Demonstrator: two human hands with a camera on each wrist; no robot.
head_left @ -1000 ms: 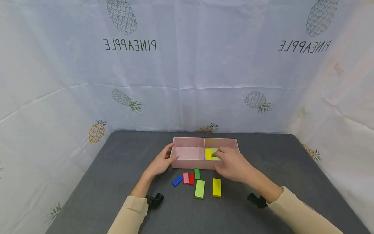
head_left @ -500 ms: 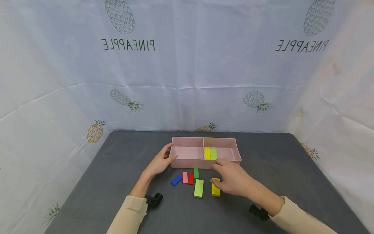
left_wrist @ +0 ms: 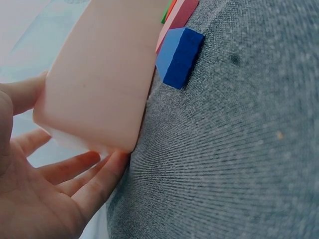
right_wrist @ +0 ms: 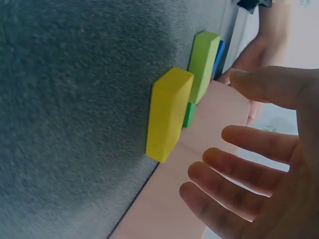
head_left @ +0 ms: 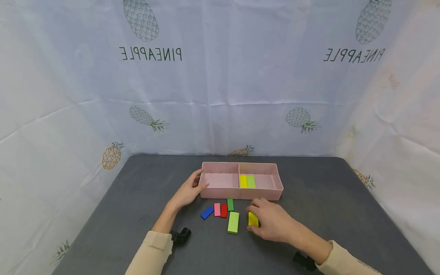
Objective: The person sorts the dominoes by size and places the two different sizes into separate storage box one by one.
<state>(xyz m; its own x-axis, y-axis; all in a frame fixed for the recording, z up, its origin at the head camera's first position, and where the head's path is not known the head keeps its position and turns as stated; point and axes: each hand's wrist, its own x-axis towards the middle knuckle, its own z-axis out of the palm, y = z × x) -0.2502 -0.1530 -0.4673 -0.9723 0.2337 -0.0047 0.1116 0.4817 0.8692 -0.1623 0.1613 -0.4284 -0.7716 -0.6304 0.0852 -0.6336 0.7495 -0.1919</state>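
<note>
The left hand [head_left: 186, 192] holds the left end of a pink two-compartment box [head_left: 220, 193], thumb at the rim and fingers against the end wall, as the left wrist view confirms. Over a large yellow block [head_left: 253, 218] hovers the right hand [head_left: 275, 222], thumb and fingers spread to either side of it. In the right wrist view that yellow block [right_wrist: 169, 114] lies on the cloth, apart from the loosely bent fingers [right_wrist: 224, 172]. Inside the right compartment, a yellow block [head_left: 243, 181] and a lime green block [head_left: 251, 181] stand side by side against the divider.
A large lime green block [head_left: 233, 223] lies left of the yellow one. Smaller blue [head_left: 207, 212], pink [head_left: 217, 209], red [head_left: 224, 211] and green blocks [head_left: 230, 204] lie before the box. Behind the grey table [head_left: 154, 168] hangs a pineapple-print cloth [head_left: 213, 76].
From over the box's right compartment, the right hand has come back toward the person and down to the large yellow block. The left hand has stayed at the box.
</note>
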